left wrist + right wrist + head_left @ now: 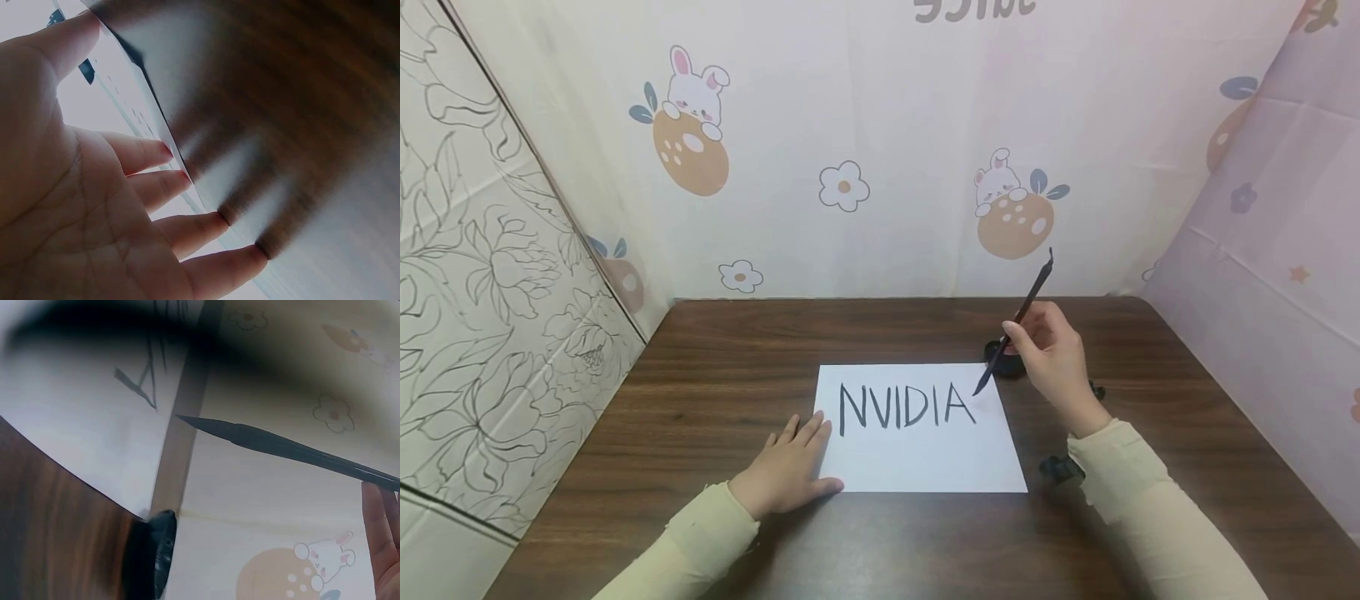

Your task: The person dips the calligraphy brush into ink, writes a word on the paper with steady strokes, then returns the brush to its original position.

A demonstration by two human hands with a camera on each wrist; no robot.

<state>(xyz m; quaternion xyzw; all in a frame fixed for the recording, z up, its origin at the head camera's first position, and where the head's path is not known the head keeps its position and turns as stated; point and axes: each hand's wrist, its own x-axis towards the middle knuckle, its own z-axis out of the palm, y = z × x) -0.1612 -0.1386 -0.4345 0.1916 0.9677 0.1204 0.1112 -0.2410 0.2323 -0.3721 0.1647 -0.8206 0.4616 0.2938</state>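
Note:
In the head view a white sheet of paper (925, 462) lies on the table, with "NVIDIA" painted in black strokes across its upper half. My right hand (1054, 358) pinches a dark calligraphy brush (1034, 287) by its handle, slanted with the tip down. The pointed black tip is close to the last letter, near the sheet's upper right corner; the right wrist view shows the brush head (237, 434) off the paper. My left hand (786, 467) rests with spread fingers at the sheet's left edge, its fingertips (206, 224) down on the paper and table.
A small round black dish (1011, 365) stands by the sheet's upper right corner, partly behind my right hand. A dark object (1060, 469) lies beside my right sleeve. Brown wood table (737, 333); printed cloth (895, 250) hangs behind it and at the sides.

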